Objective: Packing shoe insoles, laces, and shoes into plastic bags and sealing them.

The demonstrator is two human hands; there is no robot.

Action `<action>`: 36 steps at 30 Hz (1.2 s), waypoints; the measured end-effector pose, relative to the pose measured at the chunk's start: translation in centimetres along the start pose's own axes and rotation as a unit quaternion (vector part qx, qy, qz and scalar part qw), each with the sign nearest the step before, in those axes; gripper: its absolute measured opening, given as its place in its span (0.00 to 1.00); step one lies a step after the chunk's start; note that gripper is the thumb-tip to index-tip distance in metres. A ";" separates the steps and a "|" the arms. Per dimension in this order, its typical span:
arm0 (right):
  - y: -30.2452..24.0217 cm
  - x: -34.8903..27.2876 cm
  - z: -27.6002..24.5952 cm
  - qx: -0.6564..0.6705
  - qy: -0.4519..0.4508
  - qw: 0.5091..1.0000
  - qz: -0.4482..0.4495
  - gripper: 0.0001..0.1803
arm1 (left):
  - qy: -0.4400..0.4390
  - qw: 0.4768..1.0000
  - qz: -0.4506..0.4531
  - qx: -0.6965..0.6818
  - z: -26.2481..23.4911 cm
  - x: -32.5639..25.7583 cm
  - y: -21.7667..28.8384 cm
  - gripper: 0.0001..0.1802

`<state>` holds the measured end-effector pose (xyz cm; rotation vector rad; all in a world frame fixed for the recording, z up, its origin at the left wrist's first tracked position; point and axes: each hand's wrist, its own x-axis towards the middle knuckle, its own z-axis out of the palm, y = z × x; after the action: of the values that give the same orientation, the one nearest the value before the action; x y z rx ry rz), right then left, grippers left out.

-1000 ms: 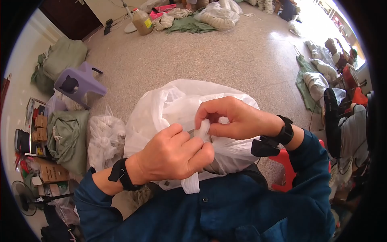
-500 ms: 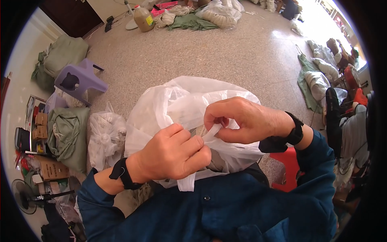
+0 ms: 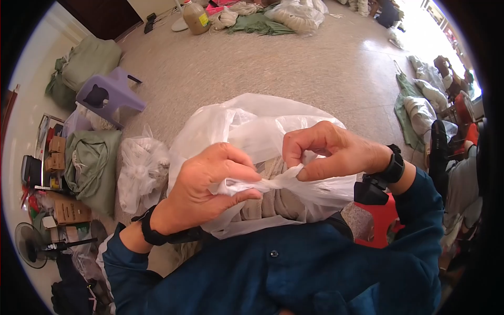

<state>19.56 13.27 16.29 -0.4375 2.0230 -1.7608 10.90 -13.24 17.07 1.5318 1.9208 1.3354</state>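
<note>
The left hand point(image 3: 210, 186) is pinching one twisted white handle strip of the thin, translucent white plastic bag point(image 3: 252, 131), its fingers curled tight around the strip and the thumb pressing it from below. The right hand point(image 3: 331, 152) is gripping the other strip just beside it, thumb and forefinger closing on the plastic while the remaining fingers are bending inward above. The two strips are meeting in a small knot point(image 3: 286, 181) lying between the two hands, right at the fingertips. The bag is sitting close against the person's dark blue shirt point(image 3: 294, 268), bulging out and away from the hands toward the floor.

The bag's contents are showing only as pale, ribbed shapes through the plastic below the knot, and what they are is hard to tell. The bag's base is being covered by the hands and the shirt.

A second, smaller clear plastic bag point(image 3: 139, 170) with pale contents is lying near the left wrist, with a grey-green cloth sack point(image 3: 92, 163) beside it and a lilac plastic stool point(image 3: 107, 94) farther out. A red plastic stool point(image 3: 380, 220) is peeking out below the right wrist. The speckled stone floor point(image 3: 294, 68) is stretching beyond.
</note>
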 end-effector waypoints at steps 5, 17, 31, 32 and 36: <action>-0.2 0.2 0.5 -0.156 0.017 0.983 -0.095 0.07 | 0.012 0.999 -0.010 0.051 -0.6 -0.7 0.7 0.15; -0.1 0.3 1.5 -0.278 0.060 0.955 -0.080 0.11 | -0.179 0.979 0.018 0.094 -2.8 0.5 2.3 0.20; 0.6 -0.4 0.6 -0.087 0.059 0.991 -0.086 0.11 | -0.267 0.858 0.078 0.432 -2.8 1.1 4.8 0.05; 0.7 -0.6 0.5 -0.065 0.034 0.994 -0.085 0.10 | -0.265 0.868 0.080 0.413 -2.7 1.2 4.7 0.06; 0.3 -1.5 0.8 -0.063 0.000 0.988 -0.138 0.08 | -0.293 0.932 -0.008 0.212 -3.3 1.8 4.5 0.09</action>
<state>21.24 13.40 16.02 -0.7910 2.1656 -1.7906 10.35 -13.25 22.93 1.8307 1.8657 0.3688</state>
